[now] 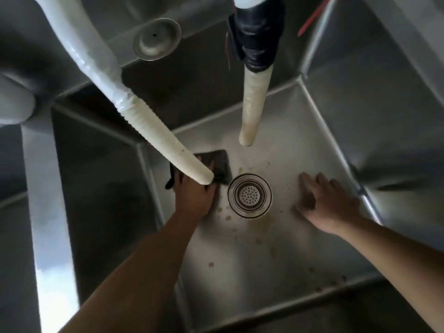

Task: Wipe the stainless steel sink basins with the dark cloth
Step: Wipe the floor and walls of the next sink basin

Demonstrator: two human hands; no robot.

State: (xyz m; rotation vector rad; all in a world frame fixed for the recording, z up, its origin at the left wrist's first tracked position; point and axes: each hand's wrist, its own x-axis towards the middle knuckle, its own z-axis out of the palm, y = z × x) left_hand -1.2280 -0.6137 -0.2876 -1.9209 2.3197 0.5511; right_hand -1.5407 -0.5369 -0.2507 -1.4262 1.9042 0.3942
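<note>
Two bare forearms enter from bottom edge, no sleeves, no watch/rings/gloves seen. Left hand point(192, 198) center-left; right hand point(329, 205) center-right, slightly blurred.

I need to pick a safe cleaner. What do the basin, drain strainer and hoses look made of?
Basin: brushed stainless steel, dull grey sheen, folded seams. Drain strainer: polished metal, bright ringed reflections. Left hose and right hose: probably ribbed plastic, cream, matte.

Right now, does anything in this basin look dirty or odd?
Yes. Yellowish-brown spots dot the basin floor near the drain, unwiped. Black tape wraps the middle hose, like a makeshift repair.
</note>
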